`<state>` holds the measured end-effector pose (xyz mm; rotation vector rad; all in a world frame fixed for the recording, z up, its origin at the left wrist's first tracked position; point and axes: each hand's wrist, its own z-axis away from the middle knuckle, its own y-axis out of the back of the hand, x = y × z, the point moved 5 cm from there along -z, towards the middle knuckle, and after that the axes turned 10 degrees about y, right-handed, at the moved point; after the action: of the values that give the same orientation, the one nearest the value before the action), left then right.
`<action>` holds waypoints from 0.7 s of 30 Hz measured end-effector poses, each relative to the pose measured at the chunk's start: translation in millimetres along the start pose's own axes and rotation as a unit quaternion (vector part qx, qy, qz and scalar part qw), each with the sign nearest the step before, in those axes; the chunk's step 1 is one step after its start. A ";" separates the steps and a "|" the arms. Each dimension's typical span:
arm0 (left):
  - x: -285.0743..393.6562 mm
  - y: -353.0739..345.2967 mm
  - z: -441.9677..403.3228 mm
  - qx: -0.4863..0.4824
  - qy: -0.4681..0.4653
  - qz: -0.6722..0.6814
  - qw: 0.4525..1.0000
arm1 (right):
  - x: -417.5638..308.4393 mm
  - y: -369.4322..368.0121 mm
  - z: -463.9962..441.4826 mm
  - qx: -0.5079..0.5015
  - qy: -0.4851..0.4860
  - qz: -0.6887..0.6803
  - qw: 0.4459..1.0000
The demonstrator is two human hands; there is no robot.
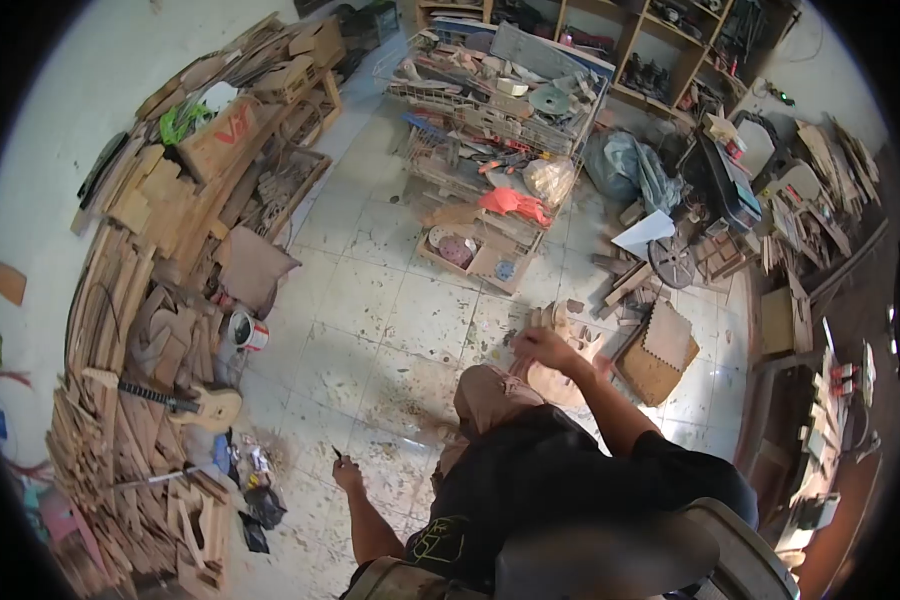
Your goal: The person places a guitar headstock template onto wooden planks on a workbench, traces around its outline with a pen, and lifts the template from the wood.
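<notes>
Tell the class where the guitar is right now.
In the head view, the guitar lies at the left, on the wood pile, pictured just below the can.

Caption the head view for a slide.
Amid stacked wood, left hand holding a small dark object, right hand near the knee.

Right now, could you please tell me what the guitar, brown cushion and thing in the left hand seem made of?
Guitar: probably wood, apparently unpainted, given its pale, matte body. Cushion: likely dull fabric, from its soft shape. Dark thing in the left hand: too small to tell.
</notes>
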<state>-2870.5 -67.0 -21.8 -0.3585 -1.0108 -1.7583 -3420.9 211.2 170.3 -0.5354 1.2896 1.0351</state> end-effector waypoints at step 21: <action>257.8 -150.8 -138.6 -0.125 -0.049 -0.220 0.966 | -29.4 96.1 -318.1 0.283 0.088 0.102 0.950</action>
<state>-3082.9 -318.2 -6.9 -0.4029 -0.9925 -2.3015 -3666.0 -13.1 139.8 -0.0524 1.7447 0.7397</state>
